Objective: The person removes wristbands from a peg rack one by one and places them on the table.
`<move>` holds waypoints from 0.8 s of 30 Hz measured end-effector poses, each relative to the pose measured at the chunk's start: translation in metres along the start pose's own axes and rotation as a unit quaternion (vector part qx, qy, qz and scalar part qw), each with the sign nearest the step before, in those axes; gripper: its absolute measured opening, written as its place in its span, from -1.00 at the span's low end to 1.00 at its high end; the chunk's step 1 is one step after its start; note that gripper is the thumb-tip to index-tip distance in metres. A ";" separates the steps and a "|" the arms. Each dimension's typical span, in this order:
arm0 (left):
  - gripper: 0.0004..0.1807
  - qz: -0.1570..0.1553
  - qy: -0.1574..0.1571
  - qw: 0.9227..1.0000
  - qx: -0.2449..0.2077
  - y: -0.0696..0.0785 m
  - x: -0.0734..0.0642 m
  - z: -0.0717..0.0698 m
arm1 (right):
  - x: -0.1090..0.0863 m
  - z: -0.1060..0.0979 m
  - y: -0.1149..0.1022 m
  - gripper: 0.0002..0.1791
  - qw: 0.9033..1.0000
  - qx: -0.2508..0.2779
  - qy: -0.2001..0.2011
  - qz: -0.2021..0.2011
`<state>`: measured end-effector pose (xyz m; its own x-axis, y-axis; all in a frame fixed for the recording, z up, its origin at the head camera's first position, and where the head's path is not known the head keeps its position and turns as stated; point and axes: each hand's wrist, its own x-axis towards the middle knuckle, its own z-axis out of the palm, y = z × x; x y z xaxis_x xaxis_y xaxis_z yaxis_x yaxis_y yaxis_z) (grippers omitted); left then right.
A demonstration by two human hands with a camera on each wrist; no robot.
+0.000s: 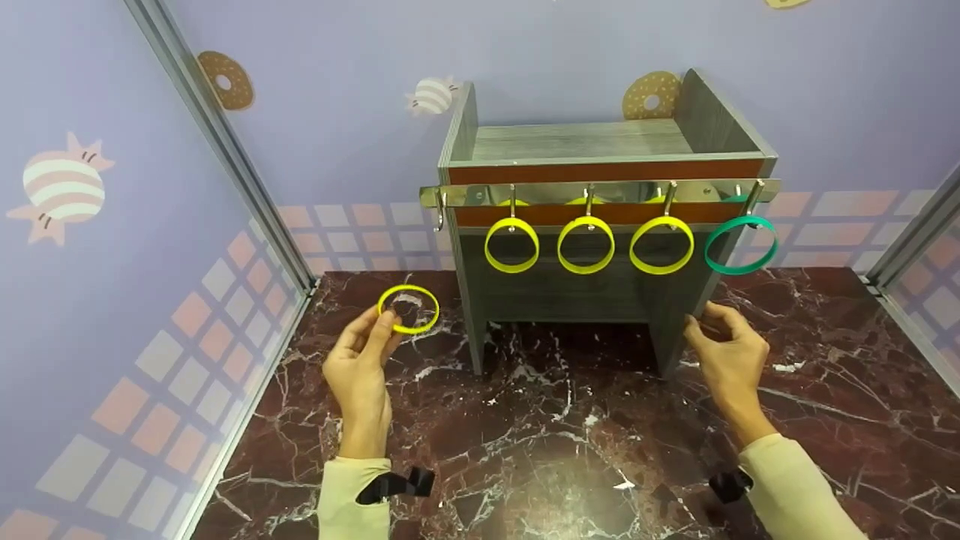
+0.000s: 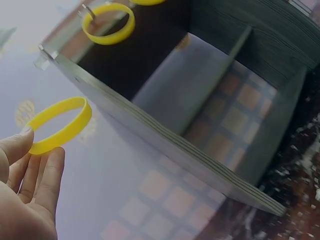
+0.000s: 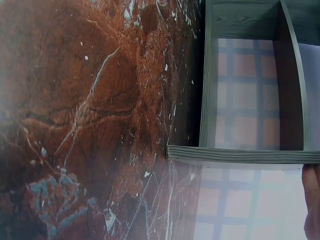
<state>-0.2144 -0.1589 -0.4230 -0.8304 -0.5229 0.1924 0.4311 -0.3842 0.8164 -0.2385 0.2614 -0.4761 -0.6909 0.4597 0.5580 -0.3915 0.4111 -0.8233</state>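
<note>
My left hand (image 1: 364,349) pinches a yellow wristband (image 1: 438,311) at its near edge, thumb on top, to the left of a grey wooden shelf unit (image 1: 555,289). In the left wrist view the fingers (image 2: 50,177) lie under the yellow wristband (image 2: 82,125). A metal hook rail (image 1: 630,193) crosses the unit's front; 3 yellow wristbands (image 1: 537,247) and a green wristband (image 1: 775,251) hang from it. The leftmost hook (image 1: 440,214) is bare. My right hand (image 1: 731,360) grips the front edge of the unit's right side panel low down, its fingertips partly hidden behind the panel.
The shelf unit stands on a dark red marbled tabletop (image 1: 540,450). A patterned wall (image 1: 330,135) rises behind it, with another wall (image 1: 112,300) at the left. Metal corner posts (image 1: 217,135) stand between the walls. The rail ends jut past the unit's sides.
</note>
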 end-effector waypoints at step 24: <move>-0.69 -0.102 0.026 0.987 0.123 -0.097 -0.005 -0.046 | -0.004 0.002 -0.017 -0.80 1.000 -0.003 0.013 -0.013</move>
<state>-0.2361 -0.1537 -0.5280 -0.8692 -0.4944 -0.0122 0.1530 -0.2924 0.9440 -0.2301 0.2506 -0.4648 -0.6639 0.4694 0.5822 -0.4062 0.4273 -0.8077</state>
